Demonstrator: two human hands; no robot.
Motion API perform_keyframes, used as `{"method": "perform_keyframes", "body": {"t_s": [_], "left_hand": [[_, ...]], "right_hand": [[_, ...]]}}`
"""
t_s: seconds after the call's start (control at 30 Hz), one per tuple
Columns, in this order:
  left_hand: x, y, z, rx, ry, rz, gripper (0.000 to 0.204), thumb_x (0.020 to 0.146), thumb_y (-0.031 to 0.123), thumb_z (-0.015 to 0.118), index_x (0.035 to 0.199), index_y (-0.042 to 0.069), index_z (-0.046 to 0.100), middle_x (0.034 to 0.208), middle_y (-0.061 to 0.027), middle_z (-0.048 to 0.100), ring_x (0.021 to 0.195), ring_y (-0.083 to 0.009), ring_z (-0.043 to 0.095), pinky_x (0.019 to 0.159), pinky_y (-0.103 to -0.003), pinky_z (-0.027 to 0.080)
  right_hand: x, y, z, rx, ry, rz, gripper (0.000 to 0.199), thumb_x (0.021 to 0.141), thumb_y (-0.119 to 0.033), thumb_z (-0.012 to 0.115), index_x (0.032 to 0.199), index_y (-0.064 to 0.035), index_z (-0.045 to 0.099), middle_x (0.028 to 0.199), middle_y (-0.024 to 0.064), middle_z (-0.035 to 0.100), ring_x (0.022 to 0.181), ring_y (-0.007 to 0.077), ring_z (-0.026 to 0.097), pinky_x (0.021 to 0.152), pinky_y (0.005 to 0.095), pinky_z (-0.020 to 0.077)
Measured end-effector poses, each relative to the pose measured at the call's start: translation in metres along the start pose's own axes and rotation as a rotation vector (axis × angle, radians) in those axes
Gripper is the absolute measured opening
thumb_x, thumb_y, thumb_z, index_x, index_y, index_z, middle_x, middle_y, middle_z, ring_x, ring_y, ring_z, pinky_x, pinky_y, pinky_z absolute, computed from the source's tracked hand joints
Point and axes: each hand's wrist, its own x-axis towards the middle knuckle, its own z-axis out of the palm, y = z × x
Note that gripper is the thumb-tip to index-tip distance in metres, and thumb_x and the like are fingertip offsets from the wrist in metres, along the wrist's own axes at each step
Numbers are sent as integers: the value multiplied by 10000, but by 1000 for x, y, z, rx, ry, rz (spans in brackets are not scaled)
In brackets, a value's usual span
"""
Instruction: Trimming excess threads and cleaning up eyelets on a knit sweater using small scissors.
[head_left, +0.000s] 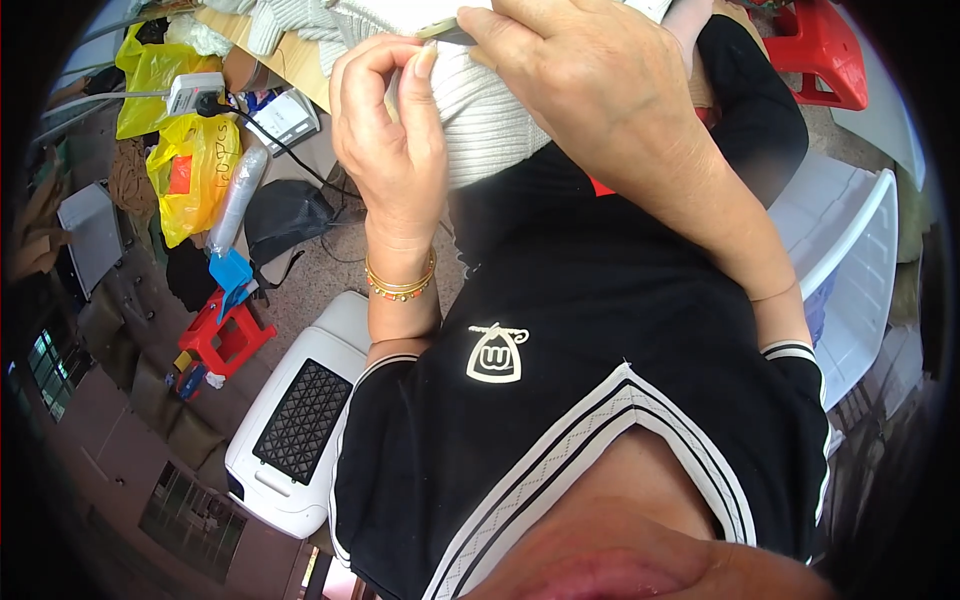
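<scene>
A white ribbed knit garment (492,120) lies over my lap and the table edge at the top of the view. My left hand (392,130), with bracelets at the wrist, is closed at the garment's left side. Its thumb and index finger pinch together at the knit. From the right, my right hand (600,85) reaches over the garment, its fingers closed around a small, thin metal tool (440,29). The tool's tip lies right by my left fingertips. My right fingers hide most of the tool, so its exact kind does not show.
More grey-white knitwear (300,25) lies on a wooden tabletop (285,62). Left are yellow plastic bags (195,165), a white power strip (195,94) with cables, a red stool (230,335) and a white appliance (290,430). Right are a white plastic bin (850,270) and another red stool (825,55).
</scene>
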Motion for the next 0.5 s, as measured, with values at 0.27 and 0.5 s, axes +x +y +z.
{"method": "perform_keyframes", "body": {"t_s": [0.27, 0.5], "left_hand": [[-2, 0, 1, -40, 4, -32, 64, 910, 14, 647, 931, 2, 588, 974, -110, 633, 876, -227, 610, 783, -310, 492], [-4, 0, -1, -37, -10, -37, 48, 941, 17, 622, 968, -12, 596, 1034, -98, 634, 891, -152, 593, 804, -263, 490]], "right_hand": [[-1, 0, 1, -3, 3, 7, 150, 788, -120, 588, 884, -12, 630, 830, 72, 516, 772, 205, 549, 651, 287, 477], [-3, 4, 4, 18, 14, -20, 157, 784, -118, 589, 883, -11, 647, 835, 63, 525, 781, 211, 556, 651, 298, 483]]}}
